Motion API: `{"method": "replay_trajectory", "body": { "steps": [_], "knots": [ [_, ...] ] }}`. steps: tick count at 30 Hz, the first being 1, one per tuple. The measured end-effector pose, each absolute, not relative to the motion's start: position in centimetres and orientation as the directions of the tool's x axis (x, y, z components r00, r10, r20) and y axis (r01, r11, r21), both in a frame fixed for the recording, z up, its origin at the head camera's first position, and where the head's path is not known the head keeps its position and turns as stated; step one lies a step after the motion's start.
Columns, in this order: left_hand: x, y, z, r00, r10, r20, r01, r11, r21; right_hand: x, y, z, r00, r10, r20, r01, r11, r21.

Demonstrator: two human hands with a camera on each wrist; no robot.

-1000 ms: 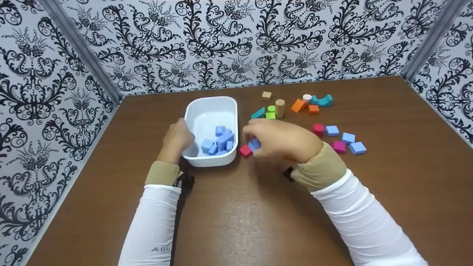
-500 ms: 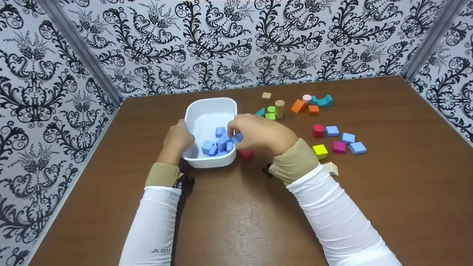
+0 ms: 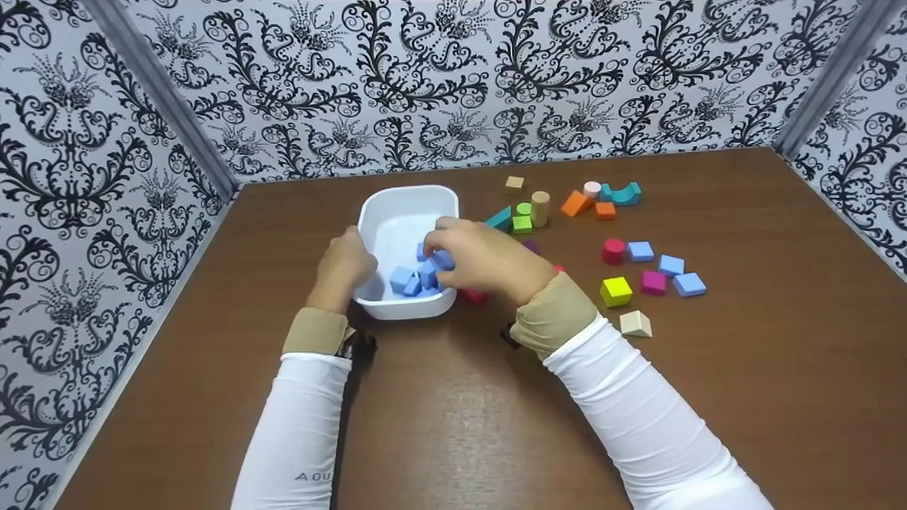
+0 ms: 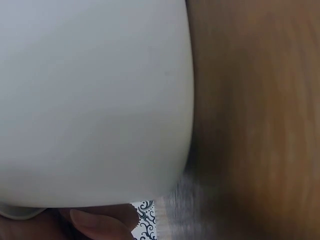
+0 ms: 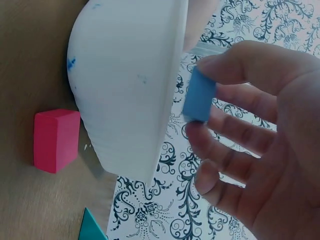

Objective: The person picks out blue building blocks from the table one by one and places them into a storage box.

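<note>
My left hand (image 3: 344, 262) grips the left rim of a white plastic tub (image 3: 407, 312). In the left wrist view the tub's wall (image 4: 95, 100) fills much of the frame, and a bit of finger (image 4: 95, 222) shows below. Between thumb and fingers my right hand (image 3: 485, 256) pinches a blue block (image 5: 200, 95), held over the tub's right rim. Several blue blocks (image 3: 402, 278) lie in the tub, some hidden by the right hand. A red block (image 5: 56, 141) sits on the table close beside the tub's right wall.
Right of the tub lie blue blocks (image 3: 671, 265), a yellow cube (image 3: 616, 292), a cream triangular block (image 3: 635, 324), a magenta block (image 3: 653, 282) and a red cylinder (image 3: 613, 251). Farther back are a wooden cylinder (image 3: 540, 210), orange blocks (image 3: 576, 203) and a teal arch (image 3: 626, 194). Patterned walls surround the table.
My right hand has moved left from beside the red block to over the tub, carrying the blue block. The yellow cube and cream block came into view. The left hand kept its grip.
</note>
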State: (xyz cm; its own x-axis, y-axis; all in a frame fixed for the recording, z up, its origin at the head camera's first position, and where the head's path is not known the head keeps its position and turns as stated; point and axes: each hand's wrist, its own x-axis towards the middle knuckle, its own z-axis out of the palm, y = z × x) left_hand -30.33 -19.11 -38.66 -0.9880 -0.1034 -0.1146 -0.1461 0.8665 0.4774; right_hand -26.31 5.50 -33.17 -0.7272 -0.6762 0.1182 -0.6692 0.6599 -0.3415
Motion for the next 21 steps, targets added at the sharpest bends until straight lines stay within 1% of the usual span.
{"method": "replay_trajectory", "body": {
  "steps": [11,16,21],
  "knots": [
    [-30.4,-19.1,-38.6,-0.988,-0.108,-0.114,-0.15,0.87,0.47,-26.3,4.9,-33.6,-0.704,-0.685,0.189,-0.705,0.642,-0.3],
    [-30.3,-19.0,-38.7,-0.99,-0.104,-0.094,-0.136,0.875,0.464,-26.3,4.8,-33.9,-0.69,-0.69,0.217,-0.721,0.635,-0.277],
    [-30.3,-19.0,-38.7,-0.991,-0.102,-0.091,-0.133,0.879,0.458,-26.4,4.5,-34.6,-0.69,-0.693,0.208,-0.721,0.634,-0.279]
  ]
}}
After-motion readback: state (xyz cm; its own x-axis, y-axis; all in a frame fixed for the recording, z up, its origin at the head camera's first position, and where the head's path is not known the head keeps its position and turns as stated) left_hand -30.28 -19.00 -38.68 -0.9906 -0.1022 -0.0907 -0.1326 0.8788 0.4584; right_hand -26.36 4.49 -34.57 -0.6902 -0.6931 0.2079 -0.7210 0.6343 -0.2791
